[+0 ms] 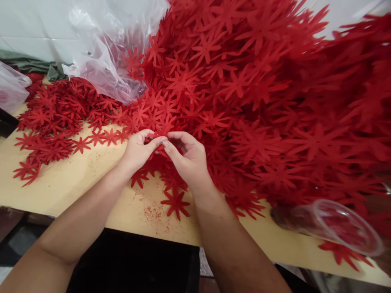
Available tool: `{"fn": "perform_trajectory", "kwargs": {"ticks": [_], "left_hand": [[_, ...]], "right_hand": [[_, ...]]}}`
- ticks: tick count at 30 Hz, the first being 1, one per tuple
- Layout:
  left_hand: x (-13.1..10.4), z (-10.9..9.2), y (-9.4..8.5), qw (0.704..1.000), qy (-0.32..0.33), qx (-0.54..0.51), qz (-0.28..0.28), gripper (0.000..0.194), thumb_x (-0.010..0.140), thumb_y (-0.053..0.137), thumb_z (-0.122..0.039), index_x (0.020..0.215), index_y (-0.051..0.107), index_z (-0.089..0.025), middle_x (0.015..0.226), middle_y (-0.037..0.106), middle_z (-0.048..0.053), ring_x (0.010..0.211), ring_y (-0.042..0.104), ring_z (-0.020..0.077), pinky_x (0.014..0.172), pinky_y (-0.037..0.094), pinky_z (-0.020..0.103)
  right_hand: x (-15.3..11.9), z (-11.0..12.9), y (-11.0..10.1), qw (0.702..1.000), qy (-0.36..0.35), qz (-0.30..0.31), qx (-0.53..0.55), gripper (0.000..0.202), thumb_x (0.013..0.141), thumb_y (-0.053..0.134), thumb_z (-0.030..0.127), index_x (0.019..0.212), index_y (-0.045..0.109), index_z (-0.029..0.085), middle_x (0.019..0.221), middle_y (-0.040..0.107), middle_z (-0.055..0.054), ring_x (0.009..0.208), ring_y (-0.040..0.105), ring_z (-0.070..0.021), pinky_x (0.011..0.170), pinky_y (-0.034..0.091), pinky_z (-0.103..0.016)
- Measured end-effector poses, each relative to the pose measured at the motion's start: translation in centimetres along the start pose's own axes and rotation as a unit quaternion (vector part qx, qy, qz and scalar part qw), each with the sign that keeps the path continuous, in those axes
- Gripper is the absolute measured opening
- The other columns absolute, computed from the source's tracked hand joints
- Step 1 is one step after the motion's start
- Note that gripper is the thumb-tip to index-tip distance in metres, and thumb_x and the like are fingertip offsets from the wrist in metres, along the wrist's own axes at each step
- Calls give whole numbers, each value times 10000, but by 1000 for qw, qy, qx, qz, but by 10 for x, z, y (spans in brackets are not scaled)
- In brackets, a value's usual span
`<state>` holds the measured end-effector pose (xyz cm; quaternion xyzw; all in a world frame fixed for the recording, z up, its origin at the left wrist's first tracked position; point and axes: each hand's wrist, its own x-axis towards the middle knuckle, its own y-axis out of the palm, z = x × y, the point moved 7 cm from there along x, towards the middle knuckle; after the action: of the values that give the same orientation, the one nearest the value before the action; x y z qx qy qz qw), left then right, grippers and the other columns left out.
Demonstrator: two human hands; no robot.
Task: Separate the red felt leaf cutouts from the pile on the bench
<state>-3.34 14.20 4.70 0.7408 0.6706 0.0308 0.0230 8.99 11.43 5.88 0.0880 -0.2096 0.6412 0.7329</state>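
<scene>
L hand (139,149), R hand (190,160) – both pinched on red flower (165,154).

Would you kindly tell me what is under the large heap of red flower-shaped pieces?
The yellow tabletop shows at the front of the heap; anything farther beneath is covered and cannot be seen.

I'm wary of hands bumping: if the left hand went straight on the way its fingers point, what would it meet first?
Most likely the right hand: the left hand points towards it, and the two look nearly touching, with a red cutout in their grip. Exact depth is unclear.
</scene>
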Motion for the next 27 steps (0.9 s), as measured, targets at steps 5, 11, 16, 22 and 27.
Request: {"fn": "perform_trajectory", "kwargs": {"ticks": [5,11,16,22,27], "left_hand": [[-3,-6,6,998,10,-37,41,128,743,628,-232,677,555,-151,514,512,-81,460,424,19,509,354,174],[-2,-4,12,995,-3,-65,69,42,720,606,-97,724,594,-138,581,592,-60,522,500,26,581,401,177],[1,0,4,998,-5,-53,19,121,747,582,-116,636,541,-144,535,552,-67,504,478,23,573,387,178],[4,-2,-13,997,-7,-67,-48,108,747,599,-135,665,530,-145,546,536,-67,513,473,24,556,365,179],[4,-3,-13,996,-3,-74,-54,102,694,638,-94,694,548,-141,570,523,-77,527,445,19,570,355,178]], "right_hand": [[3,-3,-9,998,18,-51,35,86,735,625,264,751,587,189,728,619,11,690,581,-102,707,500,-283],[4,1,-24,989,1,-145,24,56,742,602,231,724,561,197,679,588,20,617,543,-91,601,473,-252],[3,4,-28,987,-14,-157,-4,97,763,590,280,732,547,199,670,556,19,602,521,-93,598,466,-267],[3,-6,-58,965,-8,-262,-18,29,762,547,224,786,539,209,728,553,4,635,538,-107,662,493,-313],[3,7,-41,978,-68,-166,-110,301,733,504,118,1009,593,200,1016,623,-74,910,597,-172,849,500,-405]]}}
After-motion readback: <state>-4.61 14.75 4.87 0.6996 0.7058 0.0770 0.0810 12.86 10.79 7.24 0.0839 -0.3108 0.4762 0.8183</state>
